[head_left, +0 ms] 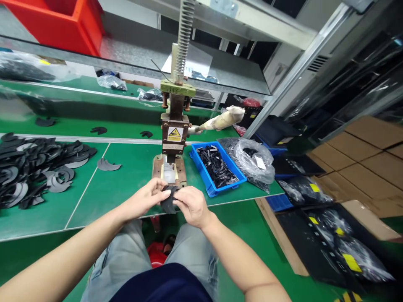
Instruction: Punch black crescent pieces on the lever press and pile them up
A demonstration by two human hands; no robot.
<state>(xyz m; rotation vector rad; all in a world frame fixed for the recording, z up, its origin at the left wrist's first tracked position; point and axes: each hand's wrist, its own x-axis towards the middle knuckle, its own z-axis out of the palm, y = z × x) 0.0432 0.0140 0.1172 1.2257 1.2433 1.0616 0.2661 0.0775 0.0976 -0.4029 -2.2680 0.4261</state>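
Between my two hands is a dark, curved flat piece (169, 204), held just in front of the base of a hand press (173, 134). My left hand (149, 197) pinches its left upper side with thumb and fingers. On its right side the fingers of my right hand (192, 205) are closed, covering part of it; whether they also hold a smaller part is hidden. The press has a spring on top, a warning label and a wrapped lever (223, 119) reaching right. A blue tray (206, 180) of small black strips stands right of the press.
A heap of black and grey curved pieces (47, 167) covers the table's left, with one loose curved piece (108, 165) nearby. Beyond the tray lies a clear plastic bag (255, 159). A red bin (67, 25) stands on the upper shelf. Cardboard boxes (352, 155) are at right.
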